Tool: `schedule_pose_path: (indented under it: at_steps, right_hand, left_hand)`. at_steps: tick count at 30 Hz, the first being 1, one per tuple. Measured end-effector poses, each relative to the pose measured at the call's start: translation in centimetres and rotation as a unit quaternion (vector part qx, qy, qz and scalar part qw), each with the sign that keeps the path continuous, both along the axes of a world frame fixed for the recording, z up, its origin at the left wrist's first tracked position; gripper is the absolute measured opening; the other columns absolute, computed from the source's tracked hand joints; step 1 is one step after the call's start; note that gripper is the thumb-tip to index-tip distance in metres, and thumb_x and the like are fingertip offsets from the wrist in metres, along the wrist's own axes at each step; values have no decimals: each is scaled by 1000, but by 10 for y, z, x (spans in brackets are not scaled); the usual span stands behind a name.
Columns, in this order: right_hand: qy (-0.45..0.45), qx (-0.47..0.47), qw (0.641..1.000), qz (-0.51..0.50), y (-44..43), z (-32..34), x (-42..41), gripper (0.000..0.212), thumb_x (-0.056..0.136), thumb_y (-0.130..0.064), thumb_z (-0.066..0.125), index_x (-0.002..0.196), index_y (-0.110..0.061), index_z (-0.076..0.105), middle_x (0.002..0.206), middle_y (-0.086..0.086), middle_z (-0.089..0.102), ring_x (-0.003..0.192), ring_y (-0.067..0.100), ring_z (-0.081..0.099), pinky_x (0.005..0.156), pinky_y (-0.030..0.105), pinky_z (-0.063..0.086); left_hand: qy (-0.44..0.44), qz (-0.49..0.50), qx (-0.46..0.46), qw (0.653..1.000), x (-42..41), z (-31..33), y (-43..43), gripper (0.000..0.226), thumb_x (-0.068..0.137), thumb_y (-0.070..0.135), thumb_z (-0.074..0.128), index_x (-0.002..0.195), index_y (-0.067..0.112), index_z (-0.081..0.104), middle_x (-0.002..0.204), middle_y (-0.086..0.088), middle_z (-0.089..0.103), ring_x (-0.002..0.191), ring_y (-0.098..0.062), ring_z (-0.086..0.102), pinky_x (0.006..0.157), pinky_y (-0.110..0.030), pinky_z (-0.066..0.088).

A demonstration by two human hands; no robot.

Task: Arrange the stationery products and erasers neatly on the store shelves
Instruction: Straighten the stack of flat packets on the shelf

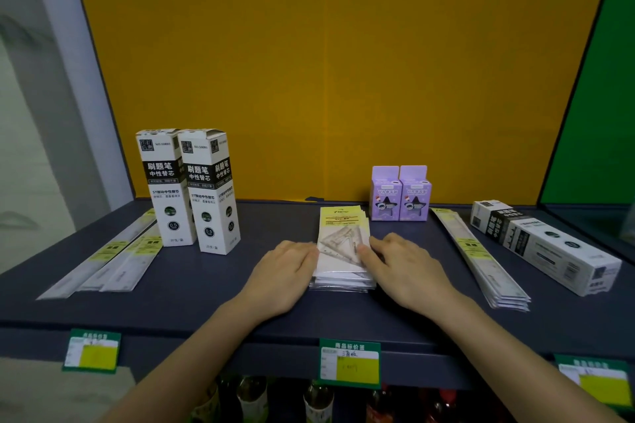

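A: Head view: spotted the stack of set-square packs?
B: Spotted flat at the middle of the dark shelf, just in front of two purple boxes.
A: And the hands?
B: Saw the left hand pressed flat-fingered against its left edge, the right hand laid straight-fingered over its right edge. Noted two gel refill boxes upright further left.

Purple eraser boxes, dark grey shelf, yellow backboard.
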State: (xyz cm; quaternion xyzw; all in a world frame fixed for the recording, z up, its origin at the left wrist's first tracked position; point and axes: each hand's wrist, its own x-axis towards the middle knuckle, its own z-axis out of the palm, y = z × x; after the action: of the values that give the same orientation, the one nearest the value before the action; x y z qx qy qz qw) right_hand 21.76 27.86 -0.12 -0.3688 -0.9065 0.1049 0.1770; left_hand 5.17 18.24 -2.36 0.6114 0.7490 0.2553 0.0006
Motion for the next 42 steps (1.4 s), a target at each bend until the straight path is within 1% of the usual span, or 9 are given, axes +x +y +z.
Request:
schedule_pose_path:
  at_steps: [4,9,14,19,22,27,33,39,42]
  right_hand:
    - [44,73,996,-7,-5,14,5,38,96,-46,30,120,-25,52,114,-1,51,113,20,47,81,34,40]
    - [128,124,981,74,-30,35,-8,22,94,-36,42,99,-29,61,98,-9,64,92,17,59,74,38,48]
    - [137,112,976,129,-72,46,-49,19,92,-34,46,95,-29,65,96,-10,70,89,18,62,77,41,49]
    - [131,84,979,131,-119,42,-113,22,92,-35,46,97,-30,66,93,-8,70,88,21,62,71,34,46]
    - [105,54,986,118,-146,33,-151,23,92,-36,44,97,-31,66,93,-7,69,91,21,62,66,29,40]
    - [80,-11,993,84,-175,18,-204,28,94,-34,44,102,-23,68,101,1,69,97,26,60,80,37,50]
    - [30,-8,999,7,-186,-1,-252,46,90,-49,45,92,-6,61,97,10,60,97,33,57,69,34,42]
    - [-9,20,999,-46,-198,0,-273,56,87,-54,50,109,-3,56,115,13,53,107,34,53,76,37,41]
    - [-17,-11,999,-49,-196,1,-278,46,86,-50,53,97,-4,56,106,14,57,101,33,54,71,34,38]
  left_hand:
    - [100,59,100,988,3,22,-26,66,83,48,10,107,14,61,109,0,65,105,-19,52,88,-36,43]
    - [102,132,180,969,-30,47,-85,34,88,35,36,98,19,65,95,3,64,91,-16,55,75,-33,46]
    - [102,281,172,939,-96,47,-155,19,86,24,51,73,15,62,74,-4,60,71,-30,56,58,-33,37]
    - [82,351,87,929,-167,38,-200,24,88,27,49,81,9,64,88,-15,65,78,-33,56,65,-34,39]
    - [57,318,27,946,-200,25,-206,33,89,39,49,84,13,68,95,-10,66,86,-29,60,71,-33,42]
    - [86,245,-34,965,-223,9,-194,50,85,59,42,96,17,67,103,-5,57,100,-22,52,77,-34,43]
    - [118,230,-62,964,-231,3,-182,59,85,59,40,120,14,54,123,-8,48,118,-24,41,93,-39,37]
    - [91,218,-68,969,-243,2,-181,53,87,53,43,119,12,52,124,-11,47,120,-27,39,95,-40,36]
    - [59,219,-85,970,-256,4,-178,52,83,54,49,111,12,57,119,-11,53,115,-28,46,89,-39,40]
